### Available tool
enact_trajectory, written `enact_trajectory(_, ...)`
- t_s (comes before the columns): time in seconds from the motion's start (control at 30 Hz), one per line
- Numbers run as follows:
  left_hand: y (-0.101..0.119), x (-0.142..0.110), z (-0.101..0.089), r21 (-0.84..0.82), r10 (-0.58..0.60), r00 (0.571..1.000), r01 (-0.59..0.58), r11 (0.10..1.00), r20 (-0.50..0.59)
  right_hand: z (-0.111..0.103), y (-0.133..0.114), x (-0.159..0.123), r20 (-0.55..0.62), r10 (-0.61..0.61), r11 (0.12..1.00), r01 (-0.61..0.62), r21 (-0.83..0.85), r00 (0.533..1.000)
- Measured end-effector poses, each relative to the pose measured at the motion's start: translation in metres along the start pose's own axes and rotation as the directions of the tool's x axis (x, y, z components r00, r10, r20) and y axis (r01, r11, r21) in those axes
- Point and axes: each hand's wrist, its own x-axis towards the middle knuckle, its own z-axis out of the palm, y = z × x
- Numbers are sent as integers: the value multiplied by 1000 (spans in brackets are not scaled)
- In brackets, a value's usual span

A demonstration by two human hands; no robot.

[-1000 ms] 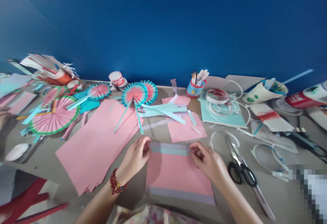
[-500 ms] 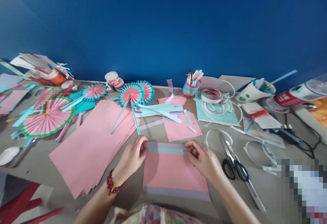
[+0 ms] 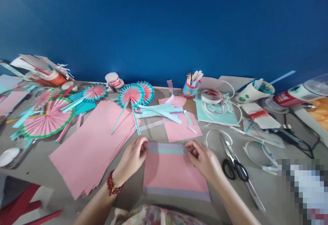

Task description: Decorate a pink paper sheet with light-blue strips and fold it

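Note:
A pink sheet of paper (image 3: 174, 172) lies flat in front of me. Along its far edge run a lavender strip (image 3: 166, 146) and a light blue strip (image 3: 166, 151), and another lavender strip (image 3: 176, 193) crosses its near edge. My left hand (image 3: 135, 155), with a red bead bracelet at the wrist, pinches the sheet's far left corner. At the far right corner, my right hand (image 3: 201, 156) has its fingers curled closed on the paper edge. The fingertips partly cover the strip ends.
A stack of pink sheets (image 3: 84, 146) lies on the left, near folded paper fans (image 3: 132, 95). Blue paper strips (image 3: 161, 110) sit beyond the hands. Scissors (image 3: 233, 163) rest on the right, below a roll of white tape (image 3: 211, 96). A pen cup (image 3: 191, 90) stands by the wall.

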Motion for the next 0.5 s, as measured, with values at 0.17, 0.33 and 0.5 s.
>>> enact_trajectory(0.17,-2,-1,1,-13,-16,1000,16,1000,11,2,0,-1,-21,-30,999,29,-44,999)
enact_trajectory(0.33,-1,0,1,-24,-24,999,25,999,21,3,0,-1,-39,-60,995,56,-84,997)
enact_trajectory(0.5,1,2,-1,-25,-7,1000,8,1000,17,2,1,-1,-53,-97,991,91,-99,994)
